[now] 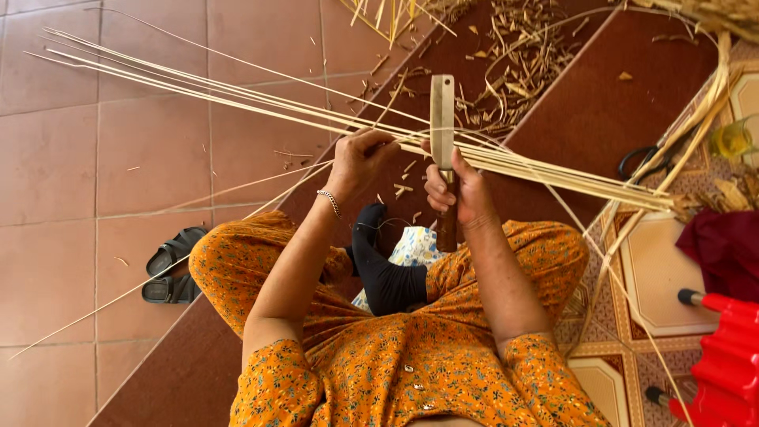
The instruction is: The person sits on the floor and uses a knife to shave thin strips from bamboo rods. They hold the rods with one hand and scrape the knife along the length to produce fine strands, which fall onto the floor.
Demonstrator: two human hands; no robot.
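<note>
Home floor used as a craft workspace: terracotta floor tiles (pixel 150 150), sandals (pixel 170 275) left aside, cane shavings (pixel 514 55) littering a brown mat (pixel 601 103).

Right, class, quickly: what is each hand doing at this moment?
Left hand: closed, pinching the thin bamboo strips.
Right hand: closed around the wooden handle of the broad knife.

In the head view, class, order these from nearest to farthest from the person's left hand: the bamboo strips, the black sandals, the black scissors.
1. Bamboo strips: pinched in the left hand.
2. Black sandals: on the tiles, lower left.
3. Black scissors: far right, beyond the right hand with its knife.
</note>
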